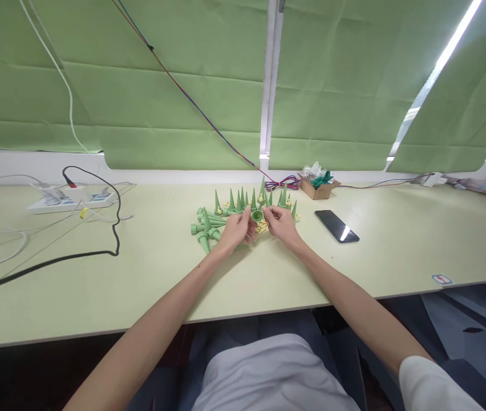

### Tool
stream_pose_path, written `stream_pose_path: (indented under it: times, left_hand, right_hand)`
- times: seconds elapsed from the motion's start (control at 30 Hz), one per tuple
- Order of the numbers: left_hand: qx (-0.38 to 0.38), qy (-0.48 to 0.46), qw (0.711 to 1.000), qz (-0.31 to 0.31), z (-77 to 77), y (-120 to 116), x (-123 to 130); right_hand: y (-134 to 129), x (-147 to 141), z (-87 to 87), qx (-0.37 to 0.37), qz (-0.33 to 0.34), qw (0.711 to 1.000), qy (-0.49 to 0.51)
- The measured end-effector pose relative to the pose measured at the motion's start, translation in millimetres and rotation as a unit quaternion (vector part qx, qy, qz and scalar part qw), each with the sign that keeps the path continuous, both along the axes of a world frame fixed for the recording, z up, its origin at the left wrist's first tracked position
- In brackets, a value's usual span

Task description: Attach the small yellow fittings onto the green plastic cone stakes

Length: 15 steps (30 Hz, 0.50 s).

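A green plastic watering spike (pixel 258 216) is held between my two hands, its round open end turned up toward me. My left hand (pixel 238 228) has closed fingers on the spike's left side. From the right, my right hand (pixel 281 222) pinches at its rim; whether a small part is also between those fingertips is hidden. Behind the hands, several green cone-shaped spikes (pixel 232 201) stand on their wide ends. More green spikes (pixel 203 241) lie in a pile to the left of my left hand. Small yellow plastic pieces (pixel 262 227) are scattered beneath and around the hands.
A black phone (pixel 337 226) lies to the right on the pale table (pixel 268 285). Behind it sits a small cardboard box (pixel 318 189) holding clear plastic and green material, beside coiled wires (pixel 288 182). At left are a white power strip (pixel 72 201) and a black cable (pixel 55 260).
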<state>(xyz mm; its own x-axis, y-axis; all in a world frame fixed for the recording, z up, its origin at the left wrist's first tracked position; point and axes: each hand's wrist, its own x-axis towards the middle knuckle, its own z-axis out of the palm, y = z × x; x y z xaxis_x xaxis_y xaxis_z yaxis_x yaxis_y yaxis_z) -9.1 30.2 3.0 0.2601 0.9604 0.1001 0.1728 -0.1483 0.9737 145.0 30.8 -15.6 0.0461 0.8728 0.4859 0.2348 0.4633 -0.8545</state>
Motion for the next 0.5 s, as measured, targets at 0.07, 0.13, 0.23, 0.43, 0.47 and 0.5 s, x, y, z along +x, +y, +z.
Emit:
stream_pose_path:
  times: [0.07, 0.13, 0.23, 0.43, 0.47, 0.5]
  left_hand:
    - [-0.059, -0.025, 0.998, -0.008, 1.9, -0.4, 0.6]
    - [-0.083, -0.041, 0.996, -0.011, 2.2, -0.5, 0.2]
    - [-0.085, -0.051, 0.995, -0.013, 0.2, 0.3, -1.1]
    - [-0.075, -0.042, 0.996, -0.027, -1.7, -0.3, -1.5]
    - [-0.072, -0.04, 0.996, -0.026, -0.8, -1.0, -1.4]
    - [-0.068, -0.036, 0.997, -0.027, 0.2, -1.9, -1.2]
  right_hand:
    - [-1.2, -0.7, 1.0, -0.005, 0.012, 1.0, -0.011]
    - [-2.7, -1.5, 2.5, -0.01, 0.023, 1.0, -0.014]
    - [-5.3, -2.3, 4.8, -0.024, 0.044, 0.999, 0.001]
    - [-8.1, -1.5, 6.9, -0.058, 0.084, 0.995, -0.005]
    - [-7.9, -1.2, 6.8, -0.061, 0.087, 0.994, -0.007]
    - [-7.6, -0.9, 6.6, -0.064, 0.09, 0.994, -0.009]
